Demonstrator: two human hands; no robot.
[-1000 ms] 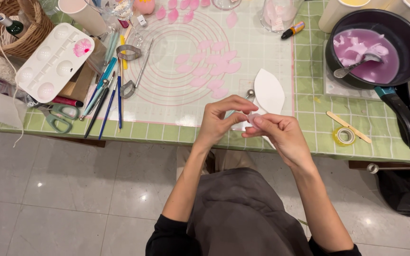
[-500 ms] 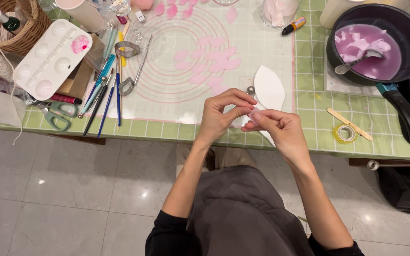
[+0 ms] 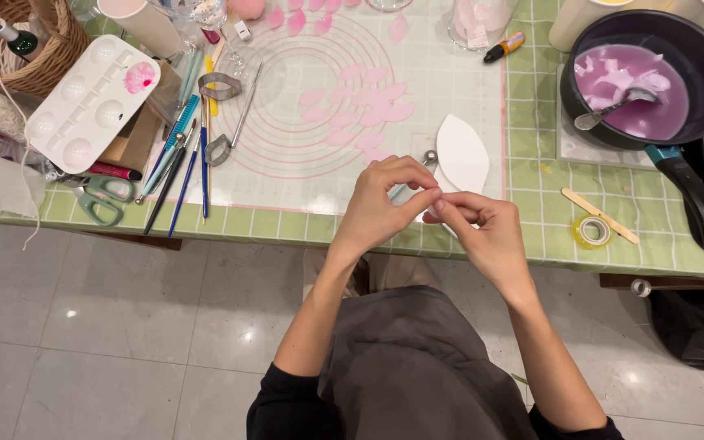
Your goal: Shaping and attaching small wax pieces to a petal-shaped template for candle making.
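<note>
- At the near edge of the green tiled table (image 3: 531, 244), in the head view, the left hand (image 3: 380, 204) and the right hand (image 3: 482, 232) meet fingertip to fingertip, both pinched on a small pale pink piece (image 3: 433, 213) that is mostly hidden between them (it looks like a petal, though I cannot be sure)
- Both grips look light, made with the tips of thumb and forefinger, the other fingers curled clear; a soft piece is best held so, I judge, with no squeeze that would dent it
- Just behind the hands lies a white leaf-shaped pad (image 3: 462, 153), with a ball-tipped tool (image 3: 427, 158) touching its left edge; keeping the work low and close to the pad would make setting the piece down easy
- Further back on the clear mat (image 3: 319, 175) lie more pink petals (image 3: 360, 114), apart from one another; the hands should stay short of them
- To the right, well apart, stands a dark pan (image 3: 653, 37) of pink liquid with a spoon (image 3: 613, 107) in it; to the left lie brushes (image 3: 181, 167), scissors (image 3: 95, 200) and a white palette (image 3: 87, 102)
</note>
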